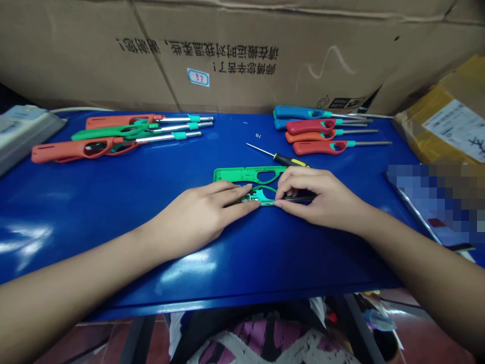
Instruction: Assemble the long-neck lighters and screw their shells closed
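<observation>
Bare forearms (109,258) stretch over the blue tabletop (125,194), left hand (204,207) and right hand (326,199) nearly meeting on an opened green lighter (260,195). Left fingers and thumb straddle its handle, seemingly steadying loose parts; the right hand pinches its front end, probably to align something small. So the lighter lies between the fingertips. Just beyond sits an empty green half-shell (233,175), then a screwdriver (291,160), handle conveniently toward the right hand. Farther off, orange lighters (71,150) and red lighters (316,147) flank both hands.
</observation>
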`<state>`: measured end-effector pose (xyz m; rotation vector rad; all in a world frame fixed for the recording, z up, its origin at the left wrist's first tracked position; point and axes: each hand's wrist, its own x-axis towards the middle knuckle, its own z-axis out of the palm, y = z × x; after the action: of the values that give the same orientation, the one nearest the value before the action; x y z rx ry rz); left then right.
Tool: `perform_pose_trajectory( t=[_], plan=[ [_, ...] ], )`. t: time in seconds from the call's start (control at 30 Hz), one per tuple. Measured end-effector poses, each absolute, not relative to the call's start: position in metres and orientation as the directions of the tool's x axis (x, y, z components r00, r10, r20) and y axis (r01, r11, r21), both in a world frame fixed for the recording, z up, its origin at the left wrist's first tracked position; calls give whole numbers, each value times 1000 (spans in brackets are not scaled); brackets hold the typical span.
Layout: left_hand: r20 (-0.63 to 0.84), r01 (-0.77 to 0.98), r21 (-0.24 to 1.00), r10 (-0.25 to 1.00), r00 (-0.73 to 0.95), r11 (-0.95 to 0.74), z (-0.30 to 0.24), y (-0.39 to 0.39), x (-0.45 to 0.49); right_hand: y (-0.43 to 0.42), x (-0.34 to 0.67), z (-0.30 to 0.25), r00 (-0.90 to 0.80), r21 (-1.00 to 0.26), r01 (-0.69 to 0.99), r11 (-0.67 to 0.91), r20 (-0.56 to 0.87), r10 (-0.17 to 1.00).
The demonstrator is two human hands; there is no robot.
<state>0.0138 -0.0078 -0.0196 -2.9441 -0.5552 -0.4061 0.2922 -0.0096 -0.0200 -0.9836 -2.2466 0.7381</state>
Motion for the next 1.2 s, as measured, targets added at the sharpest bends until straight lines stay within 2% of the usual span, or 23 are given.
perform_pose_trajectory(
  t=[0.1,0.27,0.57,0.97,1.2],
  plan=[
    [268,371,-96,335,903,-924,-19,-9,14,-11,290,-20,-582,-611,463,642,336,740],
    [262,384,-99,348,900,-918,-21,-9,15,-15,290,-18,-657,-420,438,795,454,602],
    [274,383,-45,357,893,-923,-23,-7,11,-15,292,-20,-718,-318,483,816,391,576],
    [297,393,-17,371,880,-919,-23,-7,16,-19,290,-15,-631,-500,488,715,363,685],
    [312,435,83,438,843,-897,-26,-6,14,-19,290,-14,-626,-501,496,710,360,691]
  ],
)
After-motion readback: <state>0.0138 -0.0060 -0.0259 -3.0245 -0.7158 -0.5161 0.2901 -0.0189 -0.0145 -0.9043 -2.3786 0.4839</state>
